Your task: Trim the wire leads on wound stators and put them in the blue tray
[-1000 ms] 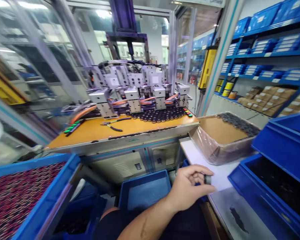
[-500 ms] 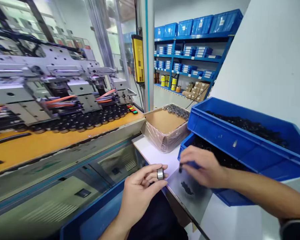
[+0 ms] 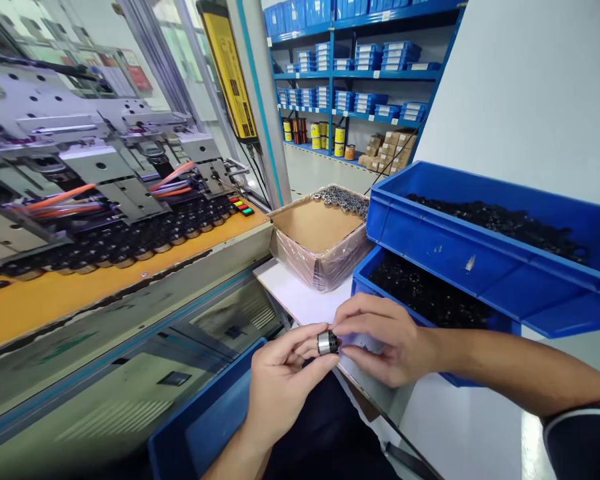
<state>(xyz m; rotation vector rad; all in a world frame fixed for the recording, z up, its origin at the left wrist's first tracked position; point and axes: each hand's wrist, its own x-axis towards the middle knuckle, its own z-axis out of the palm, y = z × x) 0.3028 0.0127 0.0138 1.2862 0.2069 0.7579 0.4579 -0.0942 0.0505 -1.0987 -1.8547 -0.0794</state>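
A small silver metal ring [image 3: 325, 342] sits pinched between the thumb and fingers of my left hand [image 3: 280, 381]. My right hand [image 3: 385, 337] meets it from the right, fingers closed on a small black part [image 3: 334, 345] pressed against the ring. Both hands hover over the white side table [image 3: 300, 300], just in front of the lower blue bin [image 3: 430, 297] filled with small black parts.
An upper blue bin [image 3: 485, 247] of black parts overhangs the lower one. A plastic-lined cardboard box [image 3: 320, 247] stands behind. The orange machine bench [image 3: 80, 287] with rows of black cylinders lies left. A blue crate [image 3: 200, 427] sits below. Blue shelving stands at the back.
My right hand moved left from the lower bin to the ring in my left hand, and now presses a black part against it. The view shifted slightly right.
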